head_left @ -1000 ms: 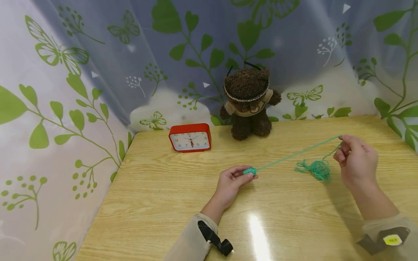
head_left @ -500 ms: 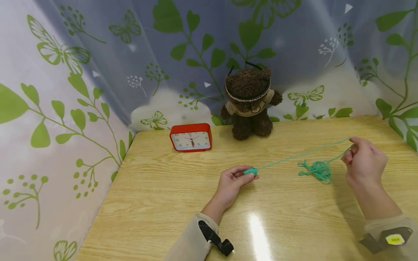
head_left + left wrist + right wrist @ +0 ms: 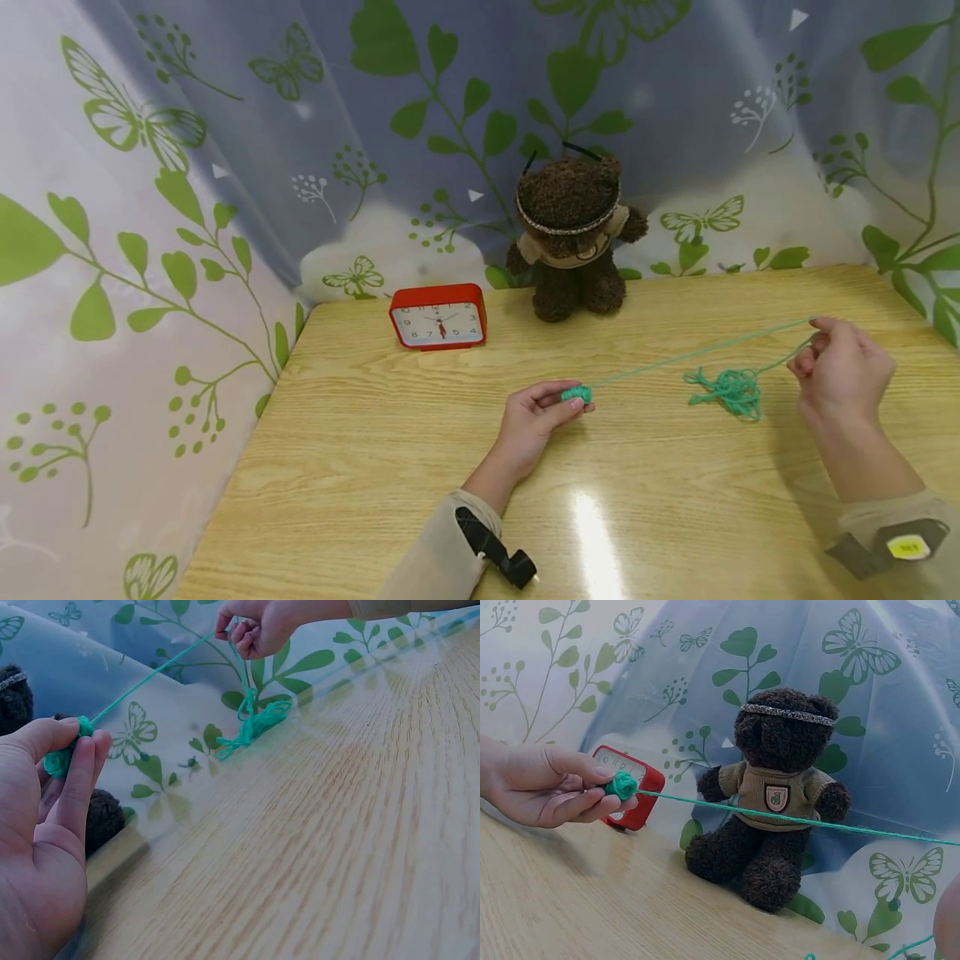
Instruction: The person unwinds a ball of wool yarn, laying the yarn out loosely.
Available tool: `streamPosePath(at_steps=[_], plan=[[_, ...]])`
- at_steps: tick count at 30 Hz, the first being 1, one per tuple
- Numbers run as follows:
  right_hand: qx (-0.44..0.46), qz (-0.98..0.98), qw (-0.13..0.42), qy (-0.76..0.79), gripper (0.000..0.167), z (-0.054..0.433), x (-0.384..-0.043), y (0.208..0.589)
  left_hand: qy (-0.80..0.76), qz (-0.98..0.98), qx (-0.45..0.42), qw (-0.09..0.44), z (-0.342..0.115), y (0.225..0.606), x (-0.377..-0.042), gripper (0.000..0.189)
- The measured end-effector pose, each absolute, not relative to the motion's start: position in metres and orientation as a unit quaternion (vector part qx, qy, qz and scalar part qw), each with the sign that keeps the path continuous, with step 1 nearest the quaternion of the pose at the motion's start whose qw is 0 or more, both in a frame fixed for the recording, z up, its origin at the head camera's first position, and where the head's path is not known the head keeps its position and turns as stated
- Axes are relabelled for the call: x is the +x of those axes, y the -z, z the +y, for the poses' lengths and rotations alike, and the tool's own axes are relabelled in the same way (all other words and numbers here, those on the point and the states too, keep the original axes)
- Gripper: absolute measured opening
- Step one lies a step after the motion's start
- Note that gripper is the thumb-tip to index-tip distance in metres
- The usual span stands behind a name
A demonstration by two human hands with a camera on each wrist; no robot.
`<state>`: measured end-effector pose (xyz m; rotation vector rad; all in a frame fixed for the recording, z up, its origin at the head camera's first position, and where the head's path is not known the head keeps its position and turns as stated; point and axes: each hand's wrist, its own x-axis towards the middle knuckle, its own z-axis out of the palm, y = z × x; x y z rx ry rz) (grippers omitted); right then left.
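Note:
Between the thumb and fingers of my left hand (image 3: pixel 531 419) is a small wound ball of green yarn (image 3: pixel 577 395). From that ball a taut strand of yarn (image 3: pixel 780 817) runs across to my right hand (image 3: pixel 846 371), whose thumb and forefinger pinch it while the other fingers curl in. Below and to the left of the right hand, a loose tangle of the same yarn (image 3: pixel 731 392) lies on the wooden table (image 3: pixel 360 467), joined to that hand by a slacker strand. Only an edge of the right hand shows in the right wrist view.
Toward the back left of the table stands a red alarm clock (image 3: pixel 438 317). A brown teddy bear (image 3: pixel 573 233) in a tan sweater leans near the curtain (image 3: pixel 450 100), which has green leaves and butterflies. A black strap (image 3: pixel 495 547) hangs at the left sleeve.
My right hand has moved a little to the right, lengthening the stretched yarn. The tangle has shifted slightly. My left hand stays in place with the ball.

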<state>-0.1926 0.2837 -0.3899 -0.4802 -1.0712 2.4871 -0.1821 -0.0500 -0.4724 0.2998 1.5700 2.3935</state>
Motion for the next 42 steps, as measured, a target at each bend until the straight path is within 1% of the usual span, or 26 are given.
streamPosePath(at_steps=[5, 11, 17, 20, 22, 25, 28, 32, 37, 39, 42], plan=[[-0.159, -0.378, 0.17, -0.896, 0.033, 0.284, -0.192, 0.394, -0.821, 0.545, 0.098, 0.136, -0.051, 0.473, -0.182, 0.039], [-0.196, -0.412, 0.145, -0.878, 0.034, 0.285, -0.193, 0.4, -0.816, 0.553, 0.102, 0.136, -0.052, 0.473, -0.18, 0.039], [-0.211, -0.419, 0.137, -0.873, 0.026, 0.283, -0.193, 0.398, -0.811, 0.557, 0.113, 0.138, -0.052, 0.474, -0.18, 0.04], [-0.189, -0.412, 0.135, -0.881, 0.02, 0.278, -0.192, 0.397, -0.811, 0.556, 0.115, 0.141, -0.052, 0.475, -0.181, 0.04], [-0.158, -0.411, 0.125, -0.889, 0.016, 0.273, -0.19, 0.398, -0.813, 0.553, 0.113, 0.142, -0.052, 0.474, -0.181, 0.04], [-0.102, -0.43, 0.094, -0.892, 0.012, 0.261, -0.185, 0.4, -0.815, 0.551, 0.109, 0.144, -0.051, 0.474, -0.18, 0.041], [-0.059, -0.467, 0.055, -0.881, 0.015, 0.251, -0.182, 0.405, -0.813, 0.554, 0.105, 0.144, -0.051, 0.475, -0.18, 0.039], [-0.037, -0.552, 0.003, -0.833, 0.019, 0.239, -0.18, 0.413, -0.81, 0.559, 0.105, 0.144, -0.052, 0.474, -0.179, 0.036], [-0.017, -0.67, -0.05, -0.741, 0.014, 0.224, -0.178, 0.421, -0.814, 0.551, 0.111, 0.146, -0.051, 0.472, -0.179, 0.04], [0.002, -0.708, -0.069, -0.703, 0.022, 0.219, -0.177, 0.423, -0.814, 0.55, 0.115, 0.149, -0.051, 0.472, -0.179, 0.041], [0.041, -0.761, -0.095, -0.64, 0.042, 0.211, -0.175, 0.425, -0.814, 0.548, 0.118, 0.15, -0.051, 0.471, -0.18, 0.043]])
